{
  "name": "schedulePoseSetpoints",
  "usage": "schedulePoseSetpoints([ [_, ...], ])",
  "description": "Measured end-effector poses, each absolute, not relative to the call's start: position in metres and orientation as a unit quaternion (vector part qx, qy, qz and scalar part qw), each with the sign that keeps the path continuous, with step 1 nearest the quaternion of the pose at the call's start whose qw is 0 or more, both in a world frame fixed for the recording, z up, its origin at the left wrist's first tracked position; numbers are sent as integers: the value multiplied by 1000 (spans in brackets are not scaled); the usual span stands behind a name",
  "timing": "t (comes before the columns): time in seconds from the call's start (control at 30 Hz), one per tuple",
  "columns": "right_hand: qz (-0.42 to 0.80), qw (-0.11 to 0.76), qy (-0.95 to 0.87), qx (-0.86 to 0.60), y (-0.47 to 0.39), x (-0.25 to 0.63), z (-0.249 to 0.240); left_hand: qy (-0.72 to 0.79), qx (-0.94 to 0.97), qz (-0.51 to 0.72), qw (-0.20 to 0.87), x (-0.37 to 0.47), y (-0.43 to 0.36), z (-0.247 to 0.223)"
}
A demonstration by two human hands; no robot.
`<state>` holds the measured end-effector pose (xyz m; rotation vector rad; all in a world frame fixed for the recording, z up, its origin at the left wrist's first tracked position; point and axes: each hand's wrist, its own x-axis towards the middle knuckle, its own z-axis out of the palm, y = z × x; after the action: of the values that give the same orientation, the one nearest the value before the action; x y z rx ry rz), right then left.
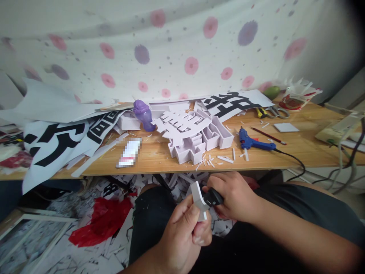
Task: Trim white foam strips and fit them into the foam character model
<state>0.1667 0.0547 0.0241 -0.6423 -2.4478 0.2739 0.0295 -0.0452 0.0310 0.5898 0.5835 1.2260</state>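
Observation:
My left hand [186, 224] is closed around a small bent white foam-board piece [197, 196], pinched between thumb and fingers above my lap. My right hand [232, 194] is closed on a black-handled tool [213, 197], which looks like a utility knife. The tool's front end meets the white piece; its tip is hidden. Beyond my hands, on the table, stands a pile of white raised-letter shapes [191, 131] with hollow, walled backs. Thin white offcuts [209, 160] lie in front of it.
On the wooden table [156, 156] are a blue glue gun [252, 140], a pencil [269, 136], scissors [278, 111], a purple bottle [143, 115] and a phone [129, 152]. Printed character sheets [54, 142] overhang the left edge. Below lie a red plastic bag [102, 220] and paper scraps.

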Motion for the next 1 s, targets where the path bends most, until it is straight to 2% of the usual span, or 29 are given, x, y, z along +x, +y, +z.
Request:
schedulePoseSetpoints([
  [0.67, 112, 273, -912, -286, 63, 168, 22, 246, 277, 556, 744, 34, -49, 26],
  [1.0, 177, 262, -904, -287, 59, 169, 25, 269, 273, 558, 736, 28, -50, 26],
])
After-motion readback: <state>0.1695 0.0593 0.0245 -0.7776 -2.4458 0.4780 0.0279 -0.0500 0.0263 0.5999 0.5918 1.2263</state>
